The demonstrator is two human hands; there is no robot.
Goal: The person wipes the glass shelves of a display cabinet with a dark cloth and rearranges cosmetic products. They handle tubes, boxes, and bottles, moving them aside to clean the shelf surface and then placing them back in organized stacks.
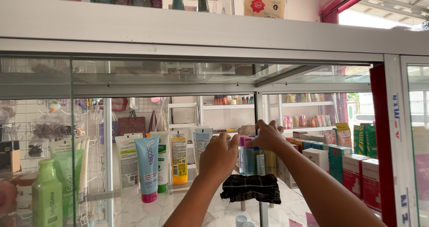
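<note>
Both hands reach into an open glass display cabinet (232, 44) with an aluminium frame, onto its glass shelf (147, 209). The left hand (219, 157) has its back to the camera, fingers curled forward against a cluster of slim upright tubes and bottles (254, 160) standing near the middle of the shelf; its grip looks closed round the nearest of them, though the fingertips are hidden behind the hand, so what exactly it has hold of cannot be told. The right hand (268, 135) sits just above and behind the same cluster, fingers bent down onto the pink caps (245, 141) at the top; it touches them, but whether its grip is pinched shut on one cap cannot be told. The two hands are close together, nearly touching. Just below the cluster a dark checked cloth (251, 189) lies folded on the shelf, toward its front edge. To the left stands a row of cosmetic tubes on their caps: a light blue tube with a pink cap (148, 169), a yellow-orange tube (179, 157), and a white one (128, 162). Further toward the left edge is a green pump bottle (47, 195). Toward the right edge, white-and-red boxes (362, 175) are lined up beside green boxes (365, 140).
</note>
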